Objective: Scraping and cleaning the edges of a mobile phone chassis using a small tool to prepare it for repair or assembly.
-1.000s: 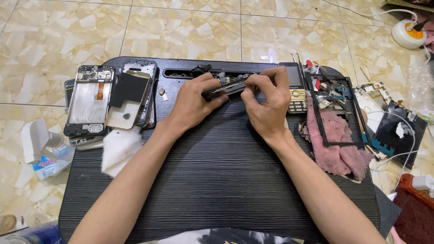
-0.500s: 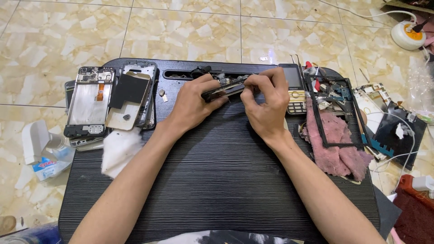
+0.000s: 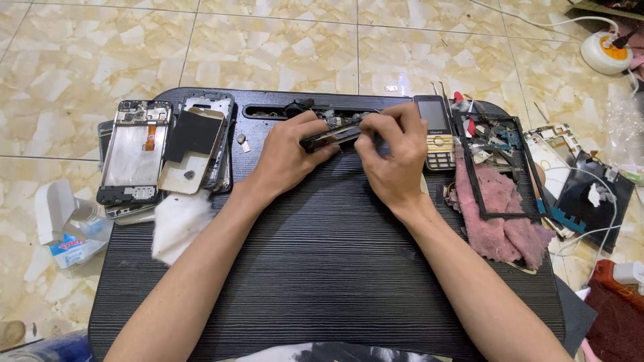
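Thin dark phone frame [image 3: 330, 136], edge-on, w/ brownish strip, prob. circuit bits; left hand [image 3: 290, 155] & right hand [image 3: 396, 155] fingers pinch its ends.

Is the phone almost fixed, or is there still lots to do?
Lots looks undone. Already apart: an opened phone frame and a loose back panel lie on the black tray. In hand: the left hand and right hand hold a thin dark phone part edge-on. Nothing looks reassembled yet.
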